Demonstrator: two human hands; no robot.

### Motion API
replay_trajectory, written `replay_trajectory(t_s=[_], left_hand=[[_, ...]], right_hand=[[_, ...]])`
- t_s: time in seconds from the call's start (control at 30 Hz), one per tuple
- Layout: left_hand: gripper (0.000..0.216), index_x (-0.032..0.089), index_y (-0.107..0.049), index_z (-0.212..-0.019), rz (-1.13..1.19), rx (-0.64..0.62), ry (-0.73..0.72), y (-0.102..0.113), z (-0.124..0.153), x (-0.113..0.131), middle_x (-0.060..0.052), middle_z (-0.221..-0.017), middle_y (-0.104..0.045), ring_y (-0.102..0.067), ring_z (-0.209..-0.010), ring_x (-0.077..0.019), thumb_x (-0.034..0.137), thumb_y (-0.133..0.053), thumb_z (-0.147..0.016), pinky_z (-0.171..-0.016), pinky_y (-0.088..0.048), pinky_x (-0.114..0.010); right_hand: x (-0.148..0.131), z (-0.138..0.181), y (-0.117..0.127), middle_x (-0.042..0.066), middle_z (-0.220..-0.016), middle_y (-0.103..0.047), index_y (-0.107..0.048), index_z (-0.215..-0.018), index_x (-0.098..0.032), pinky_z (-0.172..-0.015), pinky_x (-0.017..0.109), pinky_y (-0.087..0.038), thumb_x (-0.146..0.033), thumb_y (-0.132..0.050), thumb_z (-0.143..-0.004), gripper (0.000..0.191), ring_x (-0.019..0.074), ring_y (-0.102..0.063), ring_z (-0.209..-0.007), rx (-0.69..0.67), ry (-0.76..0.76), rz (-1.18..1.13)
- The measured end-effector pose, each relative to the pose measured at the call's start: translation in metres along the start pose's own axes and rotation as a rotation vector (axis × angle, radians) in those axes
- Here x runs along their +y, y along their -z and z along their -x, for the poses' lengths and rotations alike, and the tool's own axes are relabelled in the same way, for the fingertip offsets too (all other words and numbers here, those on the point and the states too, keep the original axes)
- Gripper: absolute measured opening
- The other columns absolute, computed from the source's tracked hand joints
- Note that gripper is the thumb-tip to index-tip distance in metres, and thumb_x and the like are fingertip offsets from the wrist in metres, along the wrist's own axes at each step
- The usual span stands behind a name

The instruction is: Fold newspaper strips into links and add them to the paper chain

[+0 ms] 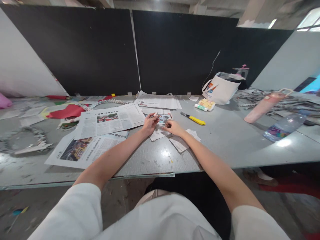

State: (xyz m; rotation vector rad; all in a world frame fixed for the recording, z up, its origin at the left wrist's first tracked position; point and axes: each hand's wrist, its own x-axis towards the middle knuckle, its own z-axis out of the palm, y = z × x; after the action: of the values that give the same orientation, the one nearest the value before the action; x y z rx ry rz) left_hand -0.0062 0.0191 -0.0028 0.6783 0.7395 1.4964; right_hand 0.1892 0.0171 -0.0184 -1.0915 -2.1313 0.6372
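Observation:
My left hand (150,123) is closed, with a small white scrap of folded paper (155,114) showing at its fingertips. Close by on the right, my right hand (173,128) is curled in a pinch; what it holds, if anything, is too small to make out. Under and behind both hands lies a printed piece of newspaper (165,118) with a coloured picture. Cut newspaper pieces (179,144) are spread beneath my right wrist. Left of my hands, a large newspaper sheet (110,120) overlaps another newspaper sheet (82,150).
A yellow utility knife (197,120) lies right of my hands, near a glue stick (200,107). Farther right are a white bag (221,89), a pink tumbler (262,107) and a plastic bottle (285,126). A folded-paper chain (42,135) lies left. Black panels (180,53) stand behind the table.

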Motion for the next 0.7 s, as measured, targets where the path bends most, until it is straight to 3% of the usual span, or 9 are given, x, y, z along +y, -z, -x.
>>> replay_trajectory(t_s=[0.37,0.53,0.7], left_hand=[[0.036,0.019,-0.063,-0.098,-0.011,0.005,-0.027,0.001,-0.002,-0.001,-0.002,-0.081,-0.074,-0.066,-0.068,-0.0119,0.009,-0.086,-0.073,-0.075,-0.053,-0.027],[0.038,0.021,-0.062,-0.101,-0.063,0.037,-0.057,0.001,-0.004,-0.004,-0.001,-0.084,-0.074,-0.067,-0.073,-0.0127,0.012,-0.084,-0.071,-0.075,-0.049,-0.027],[0.032,0.02,-0.067,-0.096,-0.159,0.037,-0.114,0.001,-0.004,-0.007,-0.003,-0.086,-0.075,-0.068,-0.081,-0.0156,0.012,-0.079,-0.068,-0.076,-0.048,-0.027]], right_hand=[[0.002,-0.002,0.001,0.002,-0.077,-0.064,-0.059,-0.078,-0.022,-0.073,0.032,-0.044,-0.047,-0.072,-0.084,0.029,0.0203,-0.056,-0.074,0.021,-0.016,-0.045],[0.01,-0.005,0.008,0.008,-0.087,-0.07,-0.059,-0.091,-0.023,-0.084,0.039,-0.047,-0.032,-0.063,-0.089,0.011,0.027,-0.061,-0.083,0.223,-0.13,-0.002],[0.026,-0.007,0.019,0.014,-0.098,-0.072,-0.058,-0.102,-0.022,-0.09,0.043,-0.048,-0.035,-0.052,-0.096,0.016,0.0321,-0.063,-0.094,0.468,-0.245,-0.011]])
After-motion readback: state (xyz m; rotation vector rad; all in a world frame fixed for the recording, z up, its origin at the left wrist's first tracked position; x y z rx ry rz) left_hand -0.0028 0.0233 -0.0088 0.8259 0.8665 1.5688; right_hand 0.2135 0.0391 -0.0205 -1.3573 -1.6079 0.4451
